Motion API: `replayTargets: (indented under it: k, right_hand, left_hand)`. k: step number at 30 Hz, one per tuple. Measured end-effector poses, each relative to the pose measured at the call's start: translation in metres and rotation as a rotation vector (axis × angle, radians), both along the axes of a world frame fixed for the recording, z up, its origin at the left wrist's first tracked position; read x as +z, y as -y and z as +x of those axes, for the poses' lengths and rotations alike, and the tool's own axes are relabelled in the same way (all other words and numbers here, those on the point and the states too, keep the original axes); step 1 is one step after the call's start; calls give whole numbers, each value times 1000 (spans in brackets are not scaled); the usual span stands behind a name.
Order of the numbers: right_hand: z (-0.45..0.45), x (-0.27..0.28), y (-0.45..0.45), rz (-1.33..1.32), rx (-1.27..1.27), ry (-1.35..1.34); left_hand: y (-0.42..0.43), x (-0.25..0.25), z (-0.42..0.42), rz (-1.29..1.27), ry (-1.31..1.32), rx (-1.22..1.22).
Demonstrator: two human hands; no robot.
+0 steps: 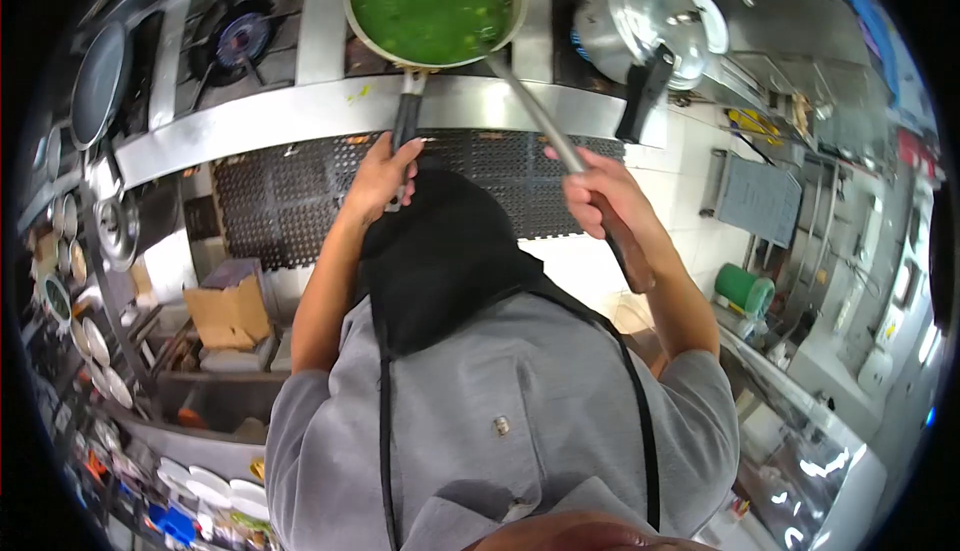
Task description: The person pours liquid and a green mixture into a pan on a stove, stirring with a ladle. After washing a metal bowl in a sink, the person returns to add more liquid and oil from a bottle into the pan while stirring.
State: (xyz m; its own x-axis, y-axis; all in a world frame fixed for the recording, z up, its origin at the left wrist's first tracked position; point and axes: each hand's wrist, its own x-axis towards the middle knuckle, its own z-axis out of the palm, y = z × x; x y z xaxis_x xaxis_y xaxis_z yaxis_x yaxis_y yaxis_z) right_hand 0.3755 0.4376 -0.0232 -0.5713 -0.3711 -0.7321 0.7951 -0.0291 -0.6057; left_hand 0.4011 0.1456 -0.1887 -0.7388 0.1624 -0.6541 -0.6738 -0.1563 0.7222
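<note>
A pan of green liquid with small yellowish bits (pixel 432 1) sits on the stove at the top centre. My left hand (pixel 382 179) is closed round the pan's black handle (pixel 406 121). In my right hand (pixel 603 191) is a long metal utensil with a brown handle (pixel 545 121), gripped where metal meets handle. Its far end reaches the pan's near right rim; whatever lies beyond that is hidden in the green liquid or behind the rim.
A burner (pixel 240 39) with a bluish glow is left of the pan. A pressure cooker (pixel 640 26) stands on the right, its black handle jutting toward me. An empty-looking frying pan (pixel 101 84) is at the far left. The stove's steel front edge (pixel 270 111) runs before me.
</note>
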Motion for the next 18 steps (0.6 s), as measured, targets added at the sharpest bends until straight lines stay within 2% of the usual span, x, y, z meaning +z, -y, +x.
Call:
replayTargets:
  k: [1,3,4,8,10,11,13,16,18]
  right_hand:
    - [-3,2,-2,21,-25,-11]
    - [-12,2,-4,-292,-90,135]
    - [-12,9,-2,-293,-94,135]
    - [-21,54,12,-146,4,30]
    - [-22,79,18,84,83,-87]
    - [-24,86,17,80,97,-82]
    - [-27,98,12,195,177,-177]
    - [-29,107,11,337,145,-267]
    - [-35,106,11,323,154,-280]
  left_hand:
    - [-1,-1,0,7,9,1]
    - [-1,-4,-1,4,18,7]
    - [-2,-2,-1,3,18,2]
    - [0,3,-1,-31,9,6]
    - [1,-1,0,-2,-17,-15]
    - [2,-1,0,-24,-15,-17]
    - [2,-1,-1,-20,-5,-5]
    - [3,-2,-1,0,6,-1]
    - [3,-4,-1,14,-1,-11]
